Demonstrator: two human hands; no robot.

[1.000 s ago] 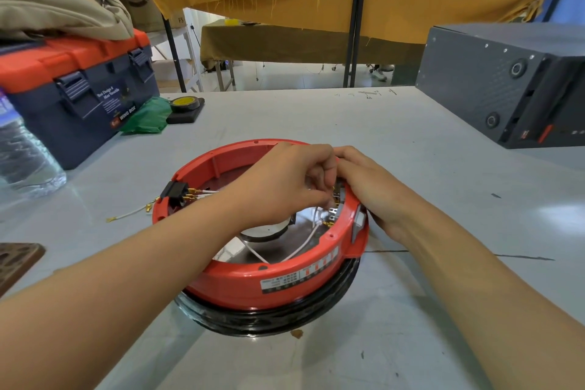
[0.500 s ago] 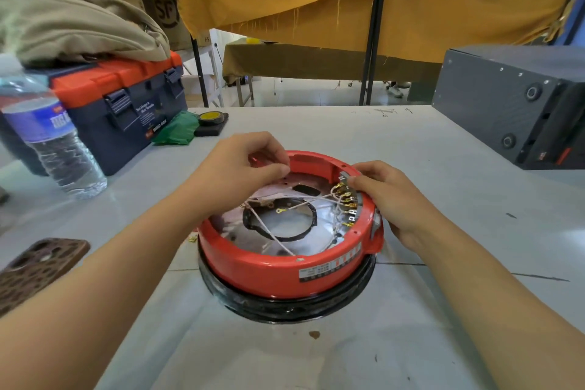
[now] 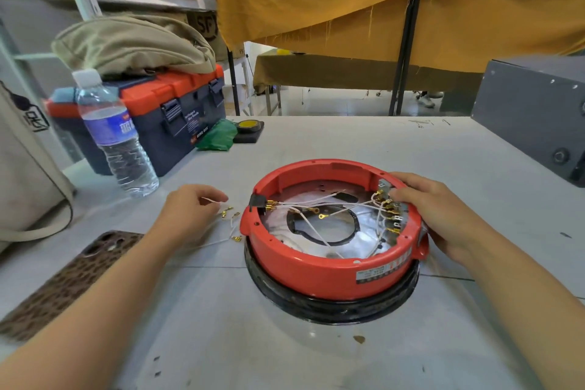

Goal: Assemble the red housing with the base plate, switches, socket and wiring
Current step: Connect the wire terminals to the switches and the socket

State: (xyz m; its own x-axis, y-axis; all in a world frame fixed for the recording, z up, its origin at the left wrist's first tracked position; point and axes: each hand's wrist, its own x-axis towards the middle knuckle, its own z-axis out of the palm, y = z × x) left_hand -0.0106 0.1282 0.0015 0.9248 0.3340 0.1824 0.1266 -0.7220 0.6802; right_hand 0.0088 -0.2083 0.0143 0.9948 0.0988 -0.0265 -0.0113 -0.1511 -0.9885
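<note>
Red housing [image 3: 319, 275] upside down on a black ring [image 3: 332, 307], near the middle of the table [image 3: 316, 142], between the hands. Right hand [image 3: 433, 215] curled over the housing's right rim, fingertips touching the row of brass terminals [image 3: 391, 215] inside. Left hand [image 3: 186, 212] out on the table just left of the housing, pinching a loose white wire [image 3: 218, 236] with brass lugs. More white wires criss-crossed over the silver base plate [image 3: 285, 231].
</note>
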